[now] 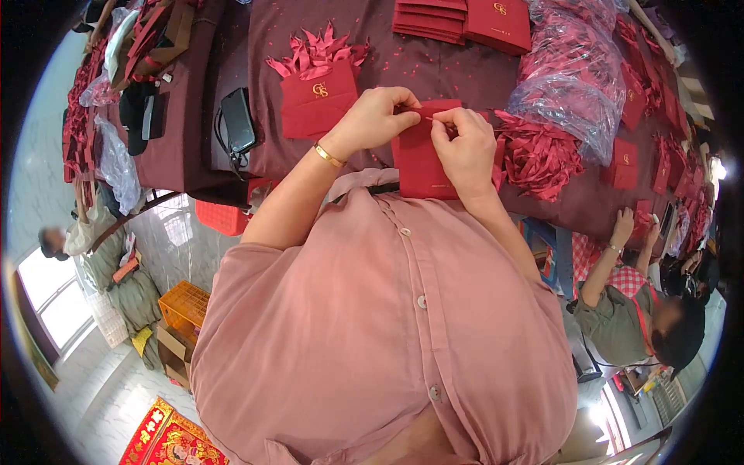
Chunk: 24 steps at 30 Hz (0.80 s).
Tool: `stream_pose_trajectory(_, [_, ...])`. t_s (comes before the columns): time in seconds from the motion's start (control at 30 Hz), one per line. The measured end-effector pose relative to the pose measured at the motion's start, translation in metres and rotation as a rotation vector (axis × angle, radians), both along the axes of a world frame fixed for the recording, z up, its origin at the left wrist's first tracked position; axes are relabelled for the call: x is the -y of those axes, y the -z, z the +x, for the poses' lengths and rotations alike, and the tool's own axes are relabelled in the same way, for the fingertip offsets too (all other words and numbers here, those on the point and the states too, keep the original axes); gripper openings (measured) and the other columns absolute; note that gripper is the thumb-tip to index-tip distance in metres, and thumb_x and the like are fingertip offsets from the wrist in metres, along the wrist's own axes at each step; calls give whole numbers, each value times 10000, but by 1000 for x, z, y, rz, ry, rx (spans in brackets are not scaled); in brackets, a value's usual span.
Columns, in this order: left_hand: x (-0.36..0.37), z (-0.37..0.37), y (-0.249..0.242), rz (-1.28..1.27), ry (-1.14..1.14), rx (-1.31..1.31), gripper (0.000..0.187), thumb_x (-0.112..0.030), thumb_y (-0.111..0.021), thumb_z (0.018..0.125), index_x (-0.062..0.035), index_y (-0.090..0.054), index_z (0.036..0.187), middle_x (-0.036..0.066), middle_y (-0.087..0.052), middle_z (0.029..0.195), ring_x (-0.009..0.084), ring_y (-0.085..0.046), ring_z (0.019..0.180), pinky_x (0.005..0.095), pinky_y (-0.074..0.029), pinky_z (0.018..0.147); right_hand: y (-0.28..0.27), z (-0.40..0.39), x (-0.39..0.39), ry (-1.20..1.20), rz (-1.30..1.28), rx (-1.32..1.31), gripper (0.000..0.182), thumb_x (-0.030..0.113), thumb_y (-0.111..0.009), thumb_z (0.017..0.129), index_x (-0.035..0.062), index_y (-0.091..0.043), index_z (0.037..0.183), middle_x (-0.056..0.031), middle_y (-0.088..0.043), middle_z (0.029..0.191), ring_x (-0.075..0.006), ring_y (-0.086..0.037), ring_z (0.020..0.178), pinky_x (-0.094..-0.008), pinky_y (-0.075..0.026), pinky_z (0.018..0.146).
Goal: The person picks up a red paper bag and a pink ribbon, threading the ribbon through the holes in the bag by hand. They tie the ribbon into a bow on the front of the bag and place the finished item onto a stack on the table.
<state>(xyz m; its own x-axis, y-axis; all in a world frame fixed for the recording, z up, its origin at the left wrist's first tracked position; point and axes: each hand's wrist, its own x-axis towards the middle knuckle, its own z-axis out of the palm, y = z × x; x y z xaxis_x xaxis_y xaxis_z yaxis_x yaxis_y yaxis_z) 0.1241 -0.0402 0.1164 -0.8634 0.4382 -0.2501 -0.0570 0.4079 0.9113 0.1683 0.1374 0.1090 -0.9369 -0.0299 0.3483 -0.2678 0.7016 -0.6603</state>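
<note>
A flat red paper bag stands at the table's front edge, close against my body. My left hand is closed in a pinch at the bag's upper edge. Facing it, my right hand also pinches at that edge, its fingertips almost touching the left ones; what lies between them is too small to make out. Beside my right hand is a loose heap of red ribbons. To the left lies another red bag with a gold logo and ribbon loops fanned above it.
Clear plastic wraps a large bundle of red ribbons at the right. Stacked red bags lie at the back. A black phone or wallet with a strap is at left. A co-worker works at far right; another person stands far left.
</note>
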Motion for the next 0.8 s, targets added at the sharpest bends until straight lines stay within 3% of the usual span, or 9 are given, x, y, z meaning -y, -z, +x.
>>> stream_pose_trajectory(0.07, [0,0,-2,-11,2,-14,161,-83,-630,831,41,-632,933,12,-612,757,59,-530,699,234,-450,614,1,0,3,18,29,-13,77,67,-682,726,45,-611,746,-77,-601,677,-242,-589,626,-373,-460,592])
stream_pose_trajectory(0.13, [-1,1,-3,-26,-20,-96,215,-130,-657,780,47,-644,902,156,-668,764,200,-643,682,321,-503,641,1,0,6,34,57,-27,84,65,-681,718,46,-600,729,-75,-598,667,-247,-588,623,-381,-458,588])
stream_pose_trajectory(0.37, [-3,1,-1,-46,-15,-150,217,-125,-650,766,48,-646,897,174,-667,772,243,-657,701,330,-510,654,-3,0,16,58,192,-64,111,71,-688,698,63,-577,695,-79,-603,671,-277,-590,644,-400,-459,604])
stream_pose_trajectory(0.43, [-4,1,2,-48,9,-166,191,-78,-643,787,43,-643,933,96,-652,774,116,-579,682,273,-477,639,-3,-1,18,59,241,-88,117,75,-692,696,66,-576,695,-80,-605,677,-283,-588,646,-407,-459,607])
stream_pose_trajectory(0.53, [-1,0,-8,-125,-20,-131,174,-77,-635,802,39,-643,931,65,-642,758,94,-561,669,253,-460,610,-1,-4,19,33,241,-78,115,79,-695,694,59,-583,708,-89,-628,732,-310,-592,688,-425,-458,617])
stream_pose_trajectory(0.63, [8,1,-3,-40,-70,34,157,-80,-629,822,27,-639,936,8,-620,753,65,-537,672,223,-435,595,2,-10,9,-58,83,88,139,92,-703,742,42,-623,844,-86,-650,804,-256,-630,750,-380,-490,659])
stream_pose_trajectory(0.7, [16,-1,-1,3,-108,91,141,-78,-627,833,14,-633,940,-15,-605,771,54,-529,686,212,-429,600,-1,-14,-4,-67,-332,306,252,123,-705,801,31,-618,1018,-82,-657,885,-183,-637,831,-316,-507,733])
stream_pose_trajectory(0.73, [20,-3,2,45,-145,147,125,-75,-625,845,0,-628,945,-38,-589,790,43,-520,700,201,-422,605,6,-18,-16,-36,-252,200,328,133,-696,835,31,-584,1126,-78,-644,927,-138,-616,865,-270,-498,780])
stream_pose_trajectory(0.8, [28,-6,23,124,-241,175,112,-69,-626,850,-11,-621,945,-42,-586,812,41,-518,716,198,-421,616,14,-23,-35,139,-312,169,281,190,-663,867,11,-607,1077,-79,-653,926,-148,-612,828,-270,-492,746])
